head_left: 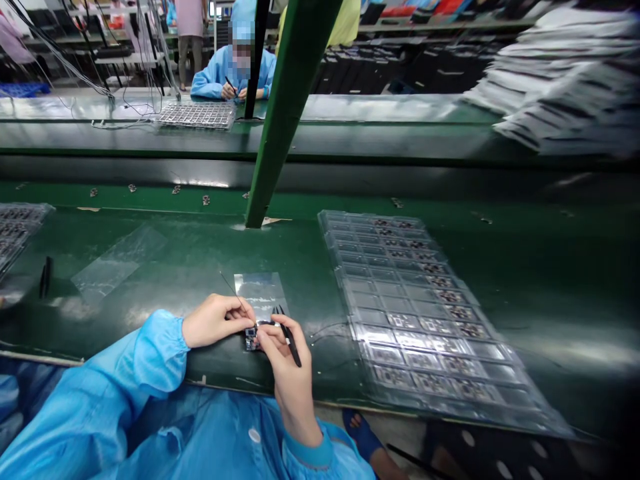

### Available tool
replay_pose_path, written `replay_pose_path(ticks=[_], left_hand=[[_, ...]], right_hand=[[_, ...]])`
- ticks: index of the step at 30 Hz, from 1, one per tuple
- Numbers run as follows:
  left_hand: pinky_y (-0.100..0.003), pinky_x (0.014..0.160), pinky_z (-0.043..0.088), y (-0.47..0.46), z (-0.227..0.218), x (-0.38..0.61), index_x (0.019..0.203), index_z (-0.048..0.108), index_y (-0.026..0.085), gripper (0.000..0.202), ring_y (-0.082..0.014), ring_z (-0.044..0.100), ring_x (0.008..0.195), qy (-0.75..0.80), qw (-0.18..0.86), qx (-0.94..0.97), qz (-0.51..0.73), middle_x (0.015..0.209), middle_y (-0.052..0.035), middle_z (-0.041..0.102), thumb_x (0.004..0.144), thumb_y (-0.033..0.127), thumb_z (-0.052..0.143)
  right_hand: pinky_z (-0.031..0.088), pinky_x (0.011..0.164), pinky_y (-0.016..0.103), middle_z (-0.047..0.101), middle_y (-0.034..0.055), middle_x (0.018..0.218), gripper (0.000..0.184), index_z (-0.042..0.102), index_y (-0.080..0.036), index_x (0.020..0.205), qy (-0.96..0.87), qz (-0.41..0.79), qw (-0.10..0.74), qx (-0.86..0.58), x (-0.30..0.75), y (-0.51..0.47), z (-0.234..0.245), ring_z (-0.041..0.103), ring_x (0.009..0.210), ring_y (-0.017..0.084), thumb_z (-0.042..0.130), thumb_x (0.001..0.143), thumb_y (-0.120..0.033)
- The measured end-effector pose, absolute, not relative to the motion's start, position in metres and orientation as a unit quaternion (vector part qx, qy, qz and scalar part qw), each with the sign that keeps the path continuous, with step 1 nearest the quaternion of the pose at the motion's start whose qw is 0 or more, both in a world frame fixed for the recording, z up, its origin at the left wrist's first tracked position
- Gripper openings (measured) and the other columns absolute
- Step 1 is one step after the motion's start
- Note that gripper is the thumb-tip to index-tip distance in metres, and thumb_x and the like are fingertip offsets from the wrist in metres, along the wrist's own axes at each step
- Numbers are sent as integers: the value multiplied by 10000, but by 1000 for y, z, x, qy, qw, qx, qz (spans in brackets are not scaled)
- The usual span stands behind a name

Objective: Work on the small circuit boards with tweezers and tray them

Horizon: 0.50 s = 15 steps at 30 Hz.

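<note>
My left hand [215, 321] and my right hand [286, 357] meet over the front of the green bench, both in blue sleeves. Their fingers pinch a small dark circuit part [251, 338] from the two sides. My right hand also grips black tweezers [289, 337], their tips pointing away from me. A thin wire [229, 287] sticks up from the left fingers. Just beyond the hands lies a small clear plastic film [260, 291].
A long clear tray [425, 320] of small circuit parts lies to the right. A green post [285, 113] rises behind. Another tray [15, 230] and black tweezers [45, 277] are at left. A person in blue [233, 70] works opposite, beside a stack of trays [565, 80].
</note>
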<state>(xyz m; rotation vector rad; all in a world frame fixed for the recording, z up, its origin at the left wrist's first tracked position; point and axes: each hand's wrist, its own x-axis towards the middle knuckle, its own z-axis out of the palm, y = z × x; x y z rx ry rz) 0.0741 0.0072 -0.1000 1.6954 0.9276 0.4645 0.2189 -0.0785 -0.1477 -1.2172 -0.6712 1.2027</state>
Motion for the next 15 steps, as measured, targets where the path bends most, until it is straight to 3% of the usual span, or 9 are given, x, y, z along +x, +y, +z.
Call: replay_pose_path(ticks=[9,15], left_hand=[[-194,635,481,3,-102,78,843,653,135,127,-113,606,653,400,530,723,191,715,-4,659,804,247,608],[-196,605,450,-1,-101,78,789,645,143,200,-118,575,634,413,524,728,159,687,-1,639,812,326,566]], right_hand=[[515,622,221,627,-14,735,296,497,-194,1016,-355,452,600,-557,215,-75,-142,623,661,119,648,763,-216],[545,695,285,659,16,763,257,522,-192,1018,-387,417,581,-582,215,-88,-128,656,702,157,626,815,-310]])
